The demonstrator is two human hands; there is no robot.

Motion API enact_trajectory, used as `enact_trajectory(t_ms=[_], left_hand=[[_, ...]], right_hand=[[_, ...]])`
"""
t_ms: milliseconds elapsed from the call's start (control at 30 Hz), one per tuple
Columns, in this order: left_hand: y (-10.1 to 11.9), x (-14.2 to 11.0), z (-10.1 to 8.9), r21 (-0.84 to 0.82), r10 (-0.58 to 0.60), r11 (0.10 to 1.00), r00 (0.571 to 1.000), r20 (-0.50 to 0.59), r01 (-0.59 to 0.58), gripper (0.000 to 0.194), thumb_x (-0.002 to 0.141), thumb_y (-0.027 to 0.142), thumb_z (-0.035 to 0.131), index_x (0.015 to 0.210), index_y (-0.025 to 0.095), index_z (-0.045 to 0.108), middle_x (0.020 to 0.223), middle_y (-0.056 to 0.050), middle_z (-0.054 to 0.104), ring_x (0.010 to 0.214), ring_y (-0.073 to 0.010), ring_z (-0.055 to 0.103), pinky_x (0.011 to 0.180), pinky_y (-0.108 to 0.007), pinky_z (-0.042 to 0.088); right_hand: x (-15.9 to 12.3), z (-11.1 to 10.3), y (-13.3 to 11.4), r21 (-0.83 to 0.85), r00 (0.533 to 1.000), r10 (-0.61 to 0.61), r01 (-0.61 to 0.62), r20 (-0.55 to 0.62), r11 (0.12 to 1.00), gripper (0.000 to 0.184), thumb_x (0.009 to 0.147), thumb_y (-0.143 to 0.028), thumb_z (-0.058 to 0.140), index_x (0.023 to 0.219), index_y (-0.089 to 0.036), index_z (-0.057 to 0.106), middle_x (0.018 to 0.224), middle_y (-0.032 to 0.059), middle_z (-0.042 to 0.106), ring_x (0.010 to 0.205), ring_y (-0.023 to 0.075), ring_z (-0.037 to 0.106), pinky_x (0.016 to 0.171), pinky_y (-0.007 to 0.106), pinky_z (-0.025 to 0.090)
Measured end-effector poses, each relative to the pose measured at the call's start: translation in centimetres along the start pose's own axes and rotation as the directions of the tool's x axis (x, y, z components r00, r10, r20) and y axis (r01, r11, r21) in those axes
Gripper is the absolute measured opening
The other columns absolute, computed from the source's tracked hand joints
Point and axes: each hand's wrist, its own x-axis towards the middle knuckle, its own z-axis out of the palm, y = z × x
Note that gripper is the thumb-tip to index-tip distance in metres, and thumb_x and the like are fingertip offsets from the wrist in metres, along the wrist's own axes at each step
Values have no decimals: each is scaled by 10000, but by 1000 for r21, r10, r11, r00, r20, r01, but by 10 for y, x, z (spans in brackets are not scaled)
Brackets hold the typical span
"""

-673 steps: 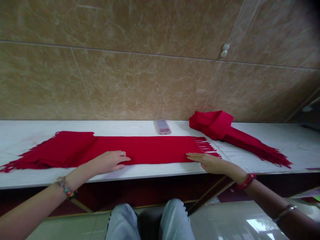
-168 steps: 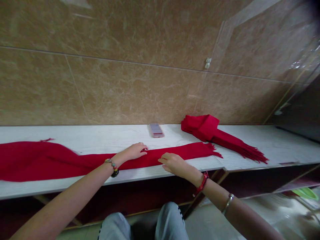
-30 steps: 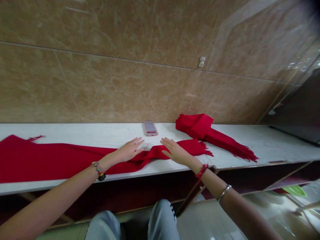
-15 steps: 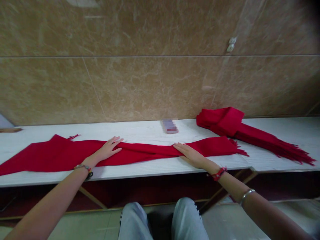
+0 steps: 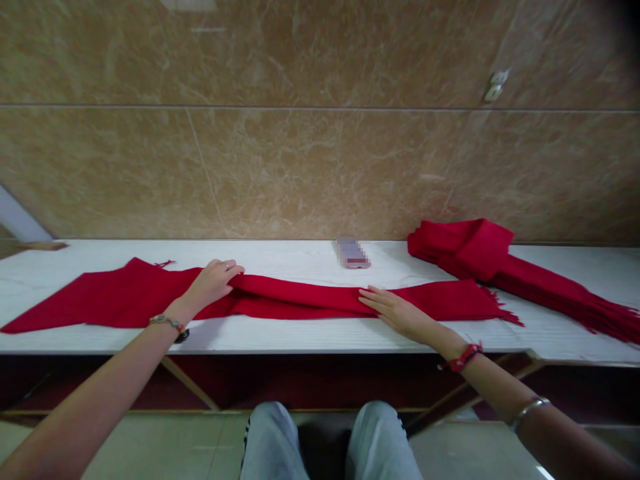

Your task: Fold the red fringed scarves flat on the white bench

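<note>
A long red scarf (image 5: 300, 293) lies lengthwise along the white tabletop (image 5: 300, 337), partly folded over itself, with fringe showing at its right end. My left hand (image 5: 214, 280) has its fingers curled over the scarf's far edge, left of the middle, and pinches the cloth there. Flat on the scarf further right rests my right hand (image 5: 397, 313), its fingers stretched out. The scarf's left part spreads wider and tapers to a point.
Behind on the right lies a bundle of folded red scarves (image 5: 460, 247) with fringed ends. A phone (image 5: 353, 253) lies near the tiled wall (image 5: 300, 173). Dark shelf openings (image 5: 310, 380) sit below the table's front edge, above my knees.
My left hand has gone from lying flat to curling its fingers on the scarf's far edge, which is raised slightly. My right hand stays flat. The whole view has shifted a little.
</note>
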Motion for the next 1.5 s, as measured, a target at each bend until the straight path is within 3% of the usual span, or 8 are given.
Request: enact_trajectory(t_ms=[167,300,467,633,833,1133,1333,1500], left_hand=[[-4,-29,8,51,101,993,992,78,-105,427,733,27,387,1089,168,575,1064,-112,588,905,-209,566,827,-342,425],[-9,-45,13,65,-62,996,997,43,59,477,749,23,345,1168,153,531,1060,-107,598,916,-192,572,814,-311,436],[-19,-54,-6,171,-264,944,956,-128,284,390,691,54,418,1029,137,594,967,-113,575,923,-249,543,800,-367,429],[-21,-73,9,-77,-96,992,994,58,100,258,725,118,425,920,151,591,1072,-106,548,994,-221,522,880,-349,418],[-28,-78,17,-77,-136,986,981,140,147,421,693,101,475,1109,150,517,1096,-96,559,984,-224,542,885,-340,407],[-62,-89,24,58,-215,976,974,74,211,414,702,74,410,1074,159,571,951,-107,570,859,-227,553,783,-370,448],[-63,-101,7,93,-328,935,933,-149,343,513,687,50,400,1172,176,509,970,-100,536,931,-234,519,817,-349,444],[-59,-121,6,62,-168,985,978,121,161,567,698,19,353,1197,233,514,967,-68,551,815,-186,554,696,-269,459]], right_hand=[[-1,-4,2,96,997,26,-33,72,995,502,850,-101,313,1336,-218,366,1353,52,423,1260,172,346,1050,401,314],[-2,-8,5,142,994,51,-65,97,988,502,859,-121,306,1345,-244,346,1363,28,412,1265,161,336,1057,393,303],[-12,-6,18,145,989,102,-117,107,983,492,862,-144,310,1341,-250,354,1362,24,412,1273,179,324,1063,428,279],[-16,-6,25,93,991,68,-79,116,993,502,830,-128,360,1313,-261,404,1364,19,409,1275,195,319,1058,431,292],[23,-10,-8,57,999,-38,38,-1,998,521,826,-137,408,1332,-254,373,1374,38,392,1286,207,297,1054,434,295],[43,7,-25,234,989,-69,37,129,972,472,873,-121,297,1323,-234,385,1355,25,417,1253,157,355,1067,392,284],[38,-7,-27,258,1000,-6,-2,31,966,459,888,-154,293,1333,-237,371,1387,30,373,1274,165,320,1057,388,299],[28,-4,-18,200,987,-94,65,134,978,422,898,-163,313,1288,-269,439,1394,28,363,1287,183,295,1067,418,265]])
